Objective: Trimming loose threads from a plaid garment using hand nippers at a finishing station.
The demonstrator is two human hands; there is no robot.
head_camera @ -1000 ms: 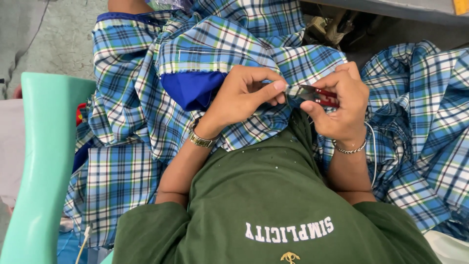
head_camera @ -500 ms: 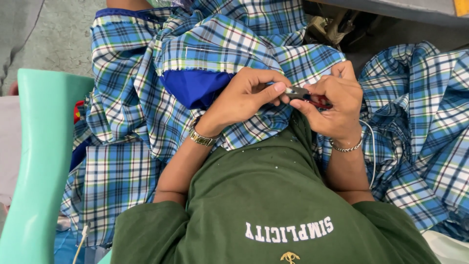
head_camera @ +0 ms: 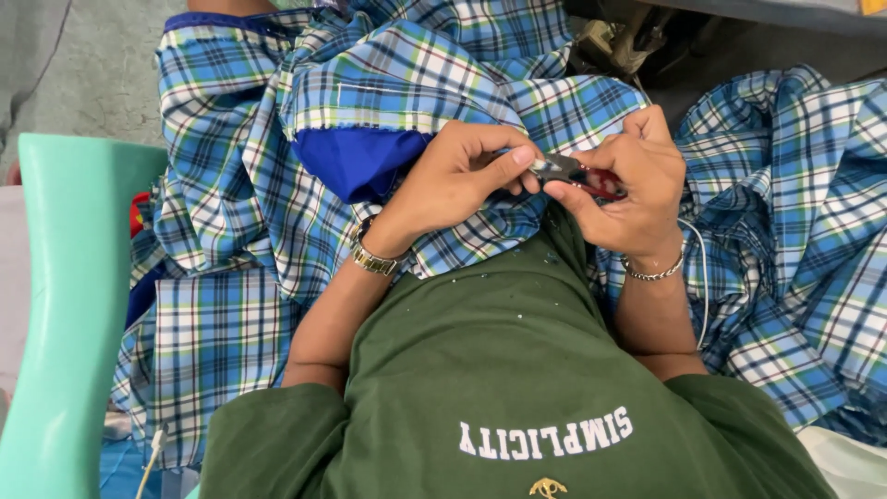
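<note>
A blue, green and white plaid garment [head_camera: 240,212] lies bunched over my lap, above my green shirt [head_camera: 499,370]. My left hand [head_camera: 457,180], with a gold watch at the wrist, pinches a fold of the plaid cloth with thumb and forefinger. My right hand [head_camera: 628,189], which wears a silver bracelet, grips small red-handled thread snips [head_camera: 580,174]. The metal tips of the snips touch my left fingertips. A solid blue lining [head_camera: 356,162] shows under the plaid just left of my left hand.
A mint-green plastic chair [head_camera: 55,323] stands at the left edge. More plaid cloth [head_camera: 795,231] is heaped at the right. A dark machine part [head_camera: 637,42] sits at the top, and grey floor [head_camera: 83,65] shows at the top left.
My hands have drawn together. The snips' tips, apart from my left fingers a second ago, now meet them at the fold of cloth.
</note>
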